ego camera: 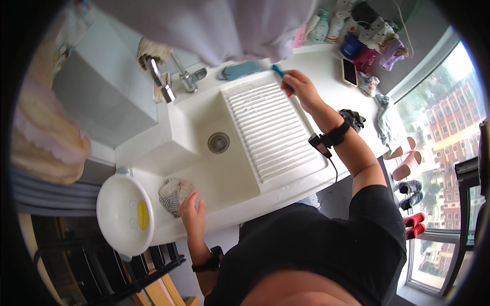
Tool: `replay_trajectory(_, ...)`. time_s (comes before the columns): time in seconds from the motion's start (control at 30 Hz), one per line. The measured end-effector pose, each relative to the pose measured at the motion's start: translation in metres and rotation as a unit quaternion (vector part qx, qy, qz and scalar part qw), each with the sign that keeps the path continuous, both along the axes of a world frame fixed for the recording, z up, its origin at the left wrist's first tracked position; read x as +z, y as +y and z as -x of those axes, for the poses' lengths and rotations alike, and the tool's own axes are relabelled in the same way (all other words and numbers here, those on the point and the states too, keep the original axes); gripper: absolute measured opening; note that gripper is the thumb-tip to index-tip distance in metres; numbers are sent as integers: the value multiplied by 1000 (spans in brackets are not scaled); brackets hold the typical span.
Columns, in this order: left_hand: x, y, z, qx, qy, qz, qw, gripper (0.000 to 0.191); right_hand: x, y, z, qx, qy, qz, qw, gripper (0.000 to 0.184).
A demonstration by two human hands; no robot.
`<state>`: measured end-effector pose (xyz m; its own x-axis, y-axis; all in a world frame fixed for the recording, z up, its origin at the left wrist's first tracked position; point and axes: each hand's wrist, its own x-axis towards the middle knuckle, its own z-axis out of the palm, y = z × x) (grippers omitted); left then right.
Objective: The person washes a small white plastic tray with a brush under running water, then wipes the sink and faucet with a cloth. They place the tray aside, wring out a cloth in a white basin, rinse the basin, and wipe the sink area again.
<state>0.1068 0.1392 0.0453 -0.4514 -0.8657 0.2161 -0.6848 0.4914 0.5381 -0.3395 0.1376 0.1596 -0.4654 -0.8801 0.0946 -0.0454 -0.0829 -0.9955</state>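
My right hand (302, 88) grips a blue-handled tool (278, 70), perhaps a brush, above the far right corner of the ribbed washboard (271, 130). My fingers hide its other end. At the near left of the white laundry sink (214, 172), my left hand (192, 212) rests at the edge of a crumpled beige cloth item with dark stripes (171, 197). Its fingers are apart and do not appear to grip the cloth. A metal drain (218, 142) shows in the basin floor, and a chrome faucet (165, 90) hangs over the far left corner.
A white plastic basin (122, 229) with a yellow print stands left of the sink. Behind the washboard lies a blue-grey item (243, 70). On the right counter are a phone (349, 72), a dark crumpled cloth (353, 119) and several bottles (320, 28). Pale fabric (229, 30) hangs overhead.
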Motion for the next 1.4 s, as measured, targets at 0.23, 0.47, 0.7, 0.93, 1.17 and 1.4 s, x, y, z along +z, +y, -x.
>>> replay_trajectory(0.23, -15, -2, 26, -67, -34, -24, 997, 26, 25, 14, 134, -140, -6, 21, 990, 26)
replay_trajectory(0.47, -33, 22, 52, 16, -1, -78, 997, 23, 44, -66, 264, -306, 125, 43, 943, 29)
replay_trajectory(0.7, -33, 30, 61, 74, -84, -1, 994, 23, 33, -140, 317, -363, 399, -90, 837, 34)
replay_trajectory(0.93, -33, 32, 63, 97, -98, -17, 990, 23, 7, -156, 338, -280, 471, -190, 815, 38)
replay_trajectory(1.17, -34, 32, 62, 105, -119, -45, 986, 23, -26, -145, 341, -335, 471, -49, 815, 25)
replay_trajectory(1.4, -34, 34, 61, 105, -95, -39, 989, 24, -45, -134, 347, -343, 456, -57, 819, 34)
